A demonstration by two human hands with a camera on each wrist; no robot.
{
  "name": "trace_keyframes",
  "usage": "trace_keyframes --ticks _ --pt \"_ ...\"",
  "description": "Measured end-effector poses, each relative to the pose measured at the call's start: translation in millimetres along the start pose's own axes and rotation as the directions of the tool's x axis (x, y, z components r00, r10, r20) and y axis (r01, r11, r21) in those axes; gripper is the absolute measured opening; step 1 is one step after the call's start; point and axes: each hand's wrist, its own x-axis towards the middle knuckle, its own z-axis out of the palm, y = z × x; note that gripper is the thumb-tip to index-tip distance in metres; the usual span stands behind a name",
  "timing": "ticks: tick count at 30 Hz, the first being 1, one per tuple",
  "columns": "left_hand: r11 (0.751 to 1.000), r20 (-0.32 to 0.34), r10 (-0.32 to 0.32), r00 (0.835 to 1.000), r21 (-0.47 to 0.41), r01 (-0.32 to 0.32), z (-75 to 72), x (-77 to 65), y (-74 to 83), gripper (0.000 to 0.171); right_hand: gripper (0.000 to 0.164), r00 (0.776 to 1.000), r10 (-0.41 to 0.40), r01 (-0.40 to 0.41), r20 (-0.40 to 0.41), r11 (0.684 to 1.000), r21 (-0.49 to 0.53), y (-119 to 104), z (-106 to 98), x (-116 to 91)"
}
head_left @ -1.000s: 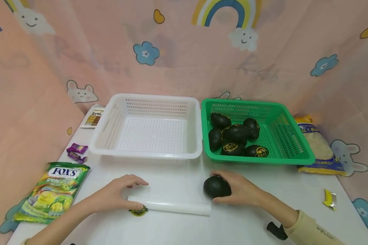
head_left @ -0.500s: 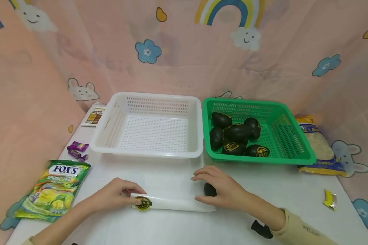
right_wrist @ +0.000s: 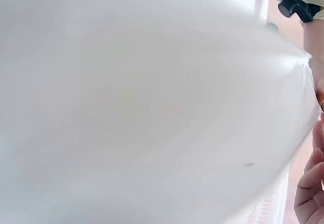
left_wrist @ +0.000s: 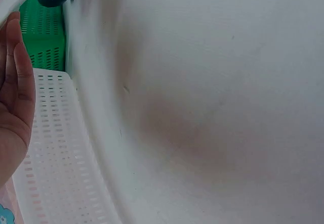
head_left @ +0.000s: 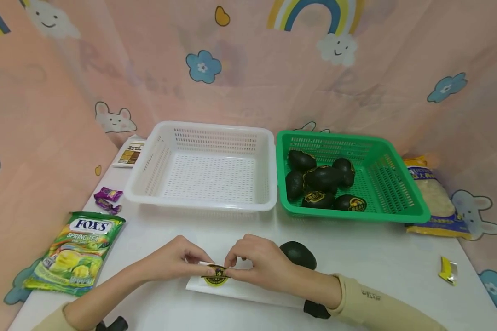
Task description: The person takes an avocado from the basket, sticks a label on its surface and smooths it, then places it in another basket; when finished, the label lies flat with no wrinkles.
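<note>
In the head view my left hand (head_left: 171,262) pinches the left end of a white sticker sheet (head_left: 248,294) lifted off the table. A round black-and-gold sticker (head_left: 215,279) shows at that end. My right hand (head_left: 269,266) meets the left one there, thumb and forefinger pinching at the sticker's right edge. Just behind my right wrist a dark avocado (head_left: 299,254) lies on the table. The white sheet (right_wrist: 177,107) fills most of the right wrist view, with fingers (right_wrist: 309,193) at its right edge. In the left wrist view, my left hand (left_wrist: 15,92) is partly cut off.
A white basket (head_left: 203,206) stands behind my hands. Beside it, a green basket (head_left: 356,216) holds several avocados (head_left: 323,178), some with stickers. A green candy bag (head_left: 76,253) and purple sweets (head_left: 108,194) lie left. A yellow wrapper (head_left: 448,270) and a blue-yellow bag (head_left: 435,197) lie right.
My right hand has let go of the avocado and moved left to the sticker. My left hand has taken hold of the sheet's end and moved slightly right.
</note>
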Motion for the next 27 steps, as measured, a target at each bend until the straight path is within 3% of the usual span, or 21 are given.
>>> trace_keyframes --ticks 6,10,13,15,17,19,20,21,23,25,27 --pt "0.999 0.040 -0.034 0.999 -0.028 0.035 1.1 -4.0 -3.1 0.024 0.007 0.998 0.068 -0.068 0.011 0.982 0.174 3 5 -3" --pt "1.000 0.050 -0.022 0.999 -0.006 0.022 2.8 -6.6 -7.5 0.022 0.006 0.987 0.157 -0.162 0.039 0.933 0.321 3 5 -5" --pt "0.993 0.044 0.004 0.999 0.116 -0.009 4.8 -8.9 -12.0 0.023 0.007 0.965 0.253 -0.259 0.068 0.884 0.389 4 0 -6" --pt "0.968 0.045 0.027 0.999 0.247 -0.037 6.2 -12.3 -14.2 0.029 0.007 0.946 0.315 -0.320 0.083 0.852 0.415 6 -6 -8" --pt "0.926 0.051 0.056 0.997 0.370 -0.071 7.0 -15.9 -14.4 0.041 0.008 0.926 0.365 -0.368 0.094 0.822 0.434 9 -13 -9" --pt "0.888 0.051 0.098 0.994 0.446 -0.110 7.2 -17.5 -12.2 0.048 0.009 0.908 0.406 -0.407 0.100 0.802 0.437 13 -21 -12" --pt "0.885 0.042 0.111 0.993 0.451 -0.118 7.9 -16.6 -9.8 0.049 0.009 0.899 0.426 -0.427 0.107 0.790 0.440 15 -24 -14" --pt "0.892 0.025 0.126 0.992 0.434 -0.125 8.8 -14.3 -6.9 0.047 0.009 0.890 0.442 -0.444 0.113 0.779 0.442 16 -27 -16" --pt "0.936 -0.041 0.123 0.992 0.337 -0.102 11.4 -5.6 1.2 0.034 0.009 0.875 0.469 -0.471 0.122 0.764 0.442 19 -34 -19" --pt "0.980 -0.117 0.062 0.991 0.195 -0.038 15.6 6.6 11.9 0.021 0.011 0.866 0.483 -0.485 0.128 0.751 0.448 20 -39 -22" --pt "0.998 -0.178 -0.024 0.984 0.045 0.032 21.2 20.8 22.9 0.012 0.012 0.863 0.488 -0.490 0.133 0.742 0.458 21 -44 -26"
